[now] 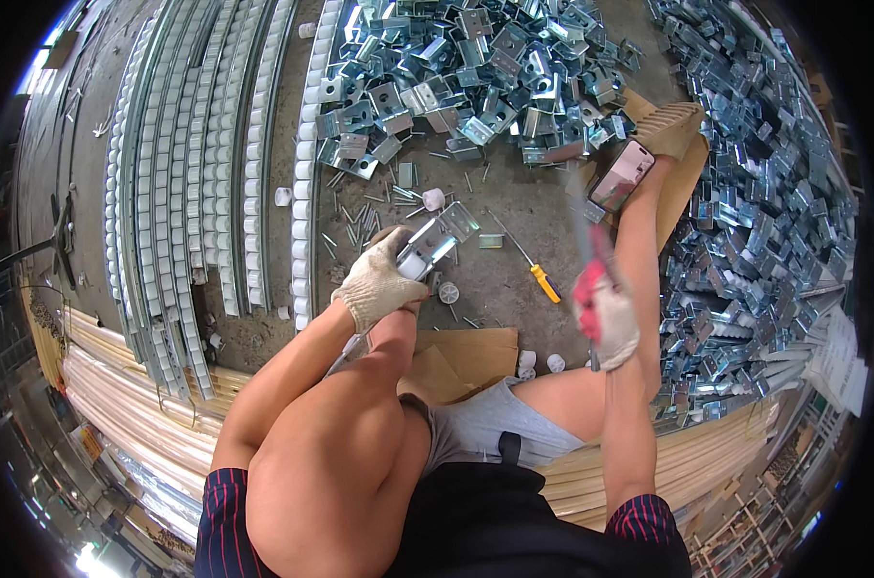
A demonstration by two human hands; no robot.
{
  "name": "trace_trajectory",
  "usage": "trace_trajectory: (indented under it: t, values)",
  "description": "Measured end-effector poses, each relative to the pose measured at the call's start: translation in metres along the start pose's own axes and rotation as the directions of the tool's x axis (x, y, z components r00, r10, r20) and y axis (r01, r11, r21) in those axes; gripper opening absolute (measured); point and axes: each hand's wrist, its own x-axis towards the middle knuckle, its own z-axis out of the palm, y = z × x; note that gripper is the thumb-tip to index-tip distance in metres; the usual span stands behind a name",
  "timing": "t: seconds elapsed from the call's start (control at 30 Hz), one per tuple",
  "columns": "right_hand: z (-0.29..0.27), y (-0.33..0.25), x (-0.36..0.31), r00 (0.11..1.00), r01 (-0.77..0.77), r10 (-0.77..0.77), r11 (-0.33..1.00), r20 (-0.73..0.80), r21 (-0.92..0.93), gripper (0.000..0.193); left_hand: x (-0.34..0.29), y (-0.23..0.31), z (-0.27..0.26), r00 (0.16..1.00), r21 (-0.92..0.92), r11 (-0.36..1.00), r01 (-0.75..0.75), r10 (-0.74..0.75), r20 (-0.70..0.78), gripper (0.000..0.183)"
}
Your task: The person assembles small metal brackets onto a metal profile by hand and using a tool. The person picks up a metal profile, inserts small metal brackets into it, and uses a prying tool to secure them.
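Observation:
My left hand (379,279), in a pale work glove, is closed around the end of a metal roller rail (419,262). A bent silver bracket (459,222) sits at that end, just beyond my fingers. My right hand (605,313), gloved in white and red, is raised beside my right leg. It grips a long tool with a red part (599,241), too smeared by motion to tell its kind. A screwdriver with a yellow handle (546,283) lies on the floor between my hands. Loose pins (363,223) and a white roller (433,199) lie past my left hand.
Roller tracks (210,154) lie in rows at left. A heap of metal brackets (485,77) stands ahead, another pile (745,222) at right. A phone (622,176) rests by my right foot. Cardboard (466,356) lies under me, and long wrapped strips (138,366) run behind.

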Motion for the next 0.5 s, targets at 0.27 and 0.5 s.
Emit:
trace_trajectory:
  t: [0.27, 0.5]
  values:
    - [-0.038, 0.023, 0.004, 0.982, 0.136, -0.110, 0.976, -0.152, 0.172, 0.055, -0.004, 0.005, 0.003, 1.000, 0.072, 0.997, -0.024, 0.024, 0.002, 0.072]
    - [-0.013, 0.004, 0.002, 0.997, 0.071, -0.072, 0.984, 0.002, -0.162, 0.048, -0.004, -0.010, 0.005, 0.995, 0.057, 0.996, -0.067, 0.071, -0.075, 0.062]
